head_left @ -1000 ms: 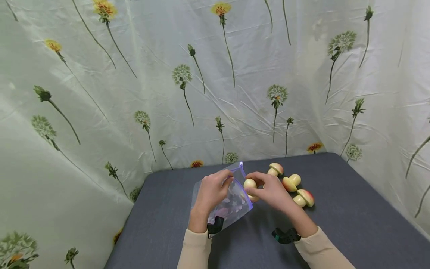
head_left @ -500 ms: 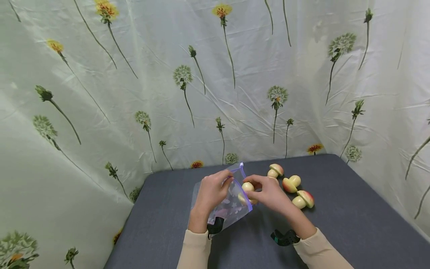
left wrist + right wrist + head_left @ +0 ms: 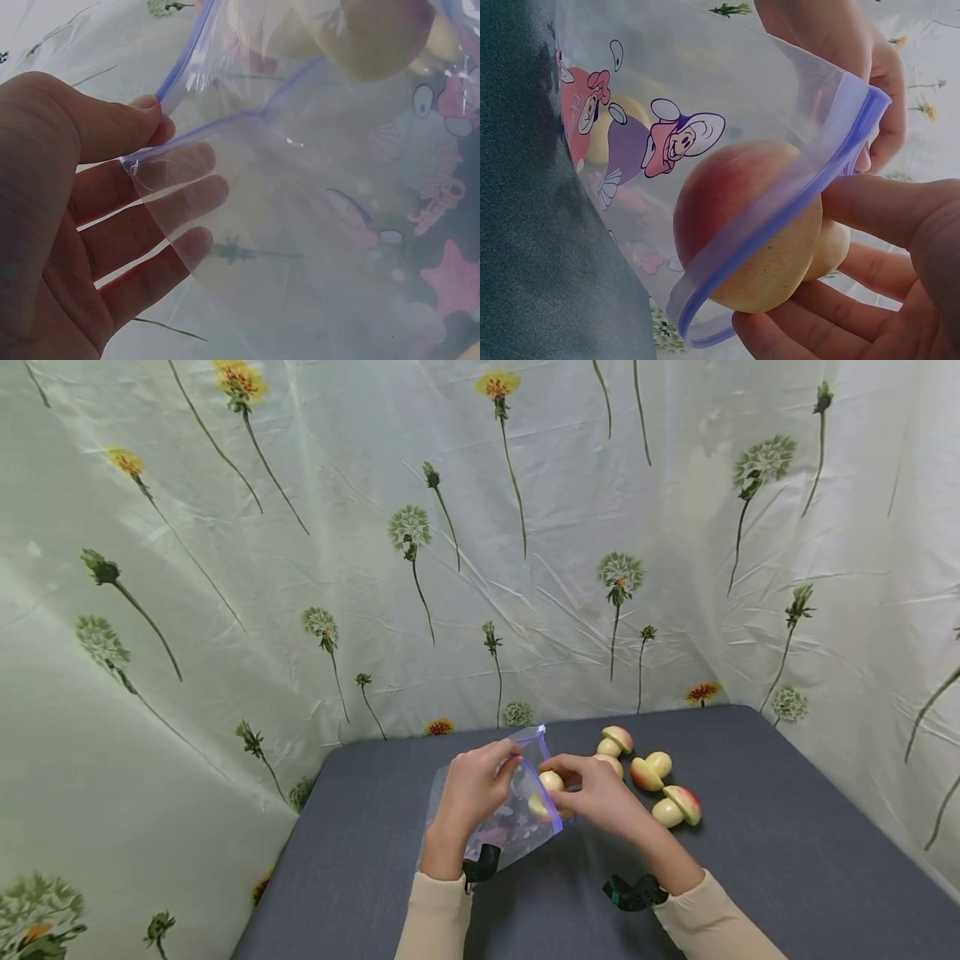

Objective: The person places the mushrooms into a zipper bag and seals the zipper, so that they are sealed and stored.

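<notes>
My left hand (image 3: 476, 787) pinches the purple zip edge of a clear zip bag (image 3: 517, 841) between thumb and index finger; its other fingers show through the plastic in the left wrist view. Cartoon figures are printed on the bag. My right hand (image 3: 603, 793) grips a toy mushroom (image 3: 739, 214) by its pale stem side. The red-and-yellow cap sits partly inside the bag's mouth, behind the purple zip strip (image 3: 776, 217). A blurred yellowish shape (image 3: 622, 124) shows through the plastic farther down the bag.
Several more mushrooms lie on the dark table (image 3: 360, 843) right of the bag: one at the back (image 3: 617, 741), one on its side (image 3: 651, 771), one nearer (image 3: 678, 806), and one partly hidden behind the right hand. A flowered curtain (image 3: 555, 568) hangs behind.
My right hand has moved slightly left and down, taking the mushroom from beside the purple edge into the bag's mouth. The left hand keeps its hold on the bag.
</notes>
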Demonstrator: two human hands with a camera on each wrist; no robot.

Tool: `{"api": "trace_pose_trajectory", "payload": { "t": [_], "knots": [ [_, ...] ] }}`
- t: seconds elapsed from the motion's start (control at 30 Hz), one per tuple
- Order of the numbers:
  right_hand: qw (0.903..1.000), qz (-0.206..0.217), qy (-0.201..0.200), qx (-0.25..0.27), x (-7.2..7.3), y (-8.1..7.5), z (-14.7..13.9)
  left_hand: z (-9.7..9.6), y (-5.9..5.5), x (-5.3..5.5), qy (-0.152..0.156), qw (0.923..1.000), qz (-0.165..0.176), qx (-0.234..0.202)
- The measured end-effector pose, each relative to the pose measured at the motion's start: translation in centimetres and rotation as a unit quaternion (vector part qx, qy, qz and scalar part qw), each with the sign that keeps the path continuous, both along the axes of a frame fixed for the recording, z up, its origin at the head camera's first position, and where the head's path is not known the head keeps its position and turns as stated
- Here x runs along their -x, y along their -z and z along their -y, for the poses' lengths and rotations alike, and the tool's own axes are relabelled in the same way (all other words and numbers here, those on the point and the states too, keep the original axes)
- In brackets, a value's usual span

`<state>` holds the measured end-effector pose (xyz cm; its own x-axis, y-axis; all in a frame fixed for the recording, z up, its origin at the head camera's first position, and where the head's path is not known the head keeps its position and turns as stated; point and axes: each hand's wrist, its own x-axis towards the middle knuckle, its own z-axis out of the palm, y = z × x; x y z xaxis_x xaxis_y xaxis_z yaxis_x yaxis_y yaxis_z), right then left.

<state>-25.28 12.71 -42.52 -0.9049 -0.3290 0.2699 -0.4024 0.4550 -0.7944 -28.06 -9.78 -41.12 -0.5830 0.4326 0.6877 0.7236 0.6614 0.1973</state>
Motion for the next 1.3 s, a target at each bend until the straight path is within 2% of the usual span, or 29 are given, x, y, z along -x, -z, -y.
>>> {"api": "trace_pose_trajectory", "payload": {
  "t": [0.5,1.07,1.3],
  "knots": [
    [0.9997,0.006,-0.022,-0.009,0.28,0.14,0.23,0.09,-0.18,0.1,0.009,0.9999,-0.005,-0.006],
    [0.9991,0.013,-0.041,-0.002,0.23,0.31,0.41,0.18,-0.11,-0.12,0.007,1.0,0.0,-0.004],
    [0.9989,0.016,-0.044,0.005,0.15,0.52,0.45,0.2,-0.1,-0.1,0.004,0.9999,-0.01,-0.003]
  ]
}}
